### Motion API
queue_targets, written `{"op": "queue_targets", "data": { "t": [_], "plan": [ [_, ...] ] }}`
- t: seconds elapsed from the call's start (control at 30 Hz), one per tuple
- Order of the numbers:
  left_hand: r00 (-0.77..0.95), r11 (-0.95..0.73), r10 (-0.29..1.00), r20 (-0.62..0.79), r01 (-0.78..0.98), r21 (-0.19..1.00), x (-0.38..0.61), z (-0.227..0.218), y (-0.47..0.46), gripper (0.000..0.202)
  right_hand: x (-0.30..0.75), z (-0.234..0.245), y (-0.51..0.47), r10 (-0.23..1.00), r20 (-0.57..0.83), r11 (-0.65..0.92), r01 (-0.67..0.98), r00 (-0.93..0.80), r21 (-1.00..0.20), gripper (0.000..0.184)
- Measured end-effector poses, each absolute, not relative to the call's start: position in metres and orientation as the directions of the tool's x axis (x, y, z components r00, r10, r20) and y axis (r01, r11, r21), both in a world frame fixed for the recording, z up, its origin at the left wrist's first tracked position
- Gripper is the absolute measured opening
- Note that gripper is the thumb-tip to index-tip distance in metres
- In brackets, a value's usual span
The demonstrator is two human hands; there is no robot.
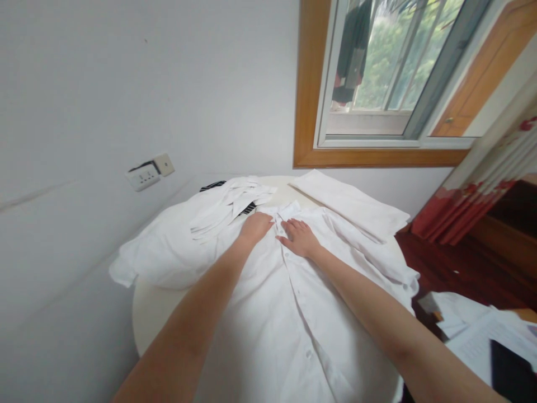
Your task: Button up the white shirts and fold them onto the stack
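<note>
A white button-up shirt (293, 313) lies spread front-up over a round white table (151, 313), its collar at the far end. My left hand (255, 225) rests near the collar, left of the button placket, with its fingers curled down onto the cloth. My right hand (298, 236) lies flat on the shirt just right of the placket, fingers stretched out and together. Both hands are almost touching each other. Neither hand lifts anything.
Several more white garments (226, 210) are piled behind the shirt at the left, and a folded white one (348, 204) lies at the back right. A wall socket (145, 174) is on the left wall. Window above; red curtain (470, 196) and papers (474, 336) at right.
</note>
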State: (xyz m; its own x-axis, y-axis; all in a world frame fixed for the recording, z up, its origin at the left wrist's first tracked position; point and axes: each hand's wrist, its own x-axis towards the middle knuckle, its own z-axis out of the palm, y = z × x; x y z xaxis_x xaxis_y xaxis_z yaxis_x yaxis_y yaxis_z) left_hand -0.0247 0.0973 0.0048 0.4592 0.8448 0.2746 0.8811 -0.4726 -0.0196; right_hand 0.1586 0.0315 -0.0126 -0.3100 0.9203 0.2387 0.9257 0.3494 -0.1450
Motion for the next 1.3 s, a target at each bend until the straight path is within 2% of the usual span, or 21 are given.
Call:
{"op": "queue_targets", "data": {
  "t": [0.2, 0.4, 0.5, 0.6, 0.7, 0.8, 0.87, 0.93, 1.0, 1.1, 1.2, 1.3],
  "plan": [
    [0.366, -0.378, 0.875, 0.316, 0.925, -0.022, -0.019, 0.012, 0.105, 0.035, 0.158, -0.013, 0.031, 0.918, 0.238, 0.358, 0.921, -0.316, -0.156, 0.065],
    [0.163, -0.238, 0.899, 0.407, 0.961, 0.143, -0.018, 0.018, 0.111, 0.038, 0.158, -0.017, 0.032, 0.908, 0.272, 0.366, 0.919, -0.318, -0.148, 0.063],
    [0.265, -0.347, 0.855, 0.445, 0.931, 0.110, -0.019, 0.021, 0.110, 0.043, 0.158, -0.018, 0.032, 0.908, 0.273, 0.367, 0.918, -0.318, -0.150, 0.063],
    [0.373, -0.456, 0.793, 0.482, 0.888, 0.064, -0.022, 0.015, 0.107, 0.039, 0.158, -0.015, 0.032, 0.904, 0.283, 0.376, 0.911, -0.321, -0.167, 0.062],
    [0.443, -0.508, 0.786, 0.431, 0.861, 0.041, -0.024, -0.002, 0.105, 0.039, 0.157, -0.013, 0.029, 0.905, 0.312, 0.360, 0.911, -0.289, -0.200, 0.058],
    [0.465, -0.494, 0.831, 0.307, 0.869, 0.020, -0.026, -0.019, 0.103, 0.045, 0.156, -0.013, 0.027, 0.938, 0.324, 0.201, 0.956, -0.125, -0.212, 0.062],
    [0.438, -0.458, 0.856, 0.274, 0.889, 0.010, -0.025, -0.023, 0.101, 0.047, 0.155, -0.014, 0.027, 0.968, 0.250, 0.085, 0.974, -0.031, -0.208, 0.069],
    [0.399, -0.416, 0.866, 0.301, 0.909, -0.009, -0.023, -0.020, 0.096, 0.048, 0.154, -0.015, 0.030, 0.990, 0.138, 0.036, 0.979, -0.008, -0.203, 0.074],
    [0.351, -0.370, 0.857, 0.377, 0.929, -0.025, -0.020, -0.016, 0.089, 0.050, 0.155, -0.016, 0.033, 0.997, 0.071, 0.026, 0.979, -0.012, -0.204, 0.076],
    [0.272, -0.299, 0.856, 0.440, 0.954, -0.008, -0.017, -0.017, 0.073, 0.052, 0.155, -0.017, 0.035, 0.998, 0.063, 0.021, 0.979, -0.009, -0.202, 0.079],
    [0.213, -0.240, 0.903, 0.374, 0.970, 0.027, -0.020, -0.026, 0.058, 0.054, 0.154, -0.018, 0.034, 0.997, 0.076, 0.022, 0.981, -0.008, -0.193, 0.079],
    [0.234, -0.257, 0.924, 0.303, 0.966, 0.038, -0.026, -0.035, 0.050, 0.058, 0.153, -0.017, 0.032, 0.994, 0.110, 0.022, 0.982, -0.001, -0.187, 0.077]
  ]
}}
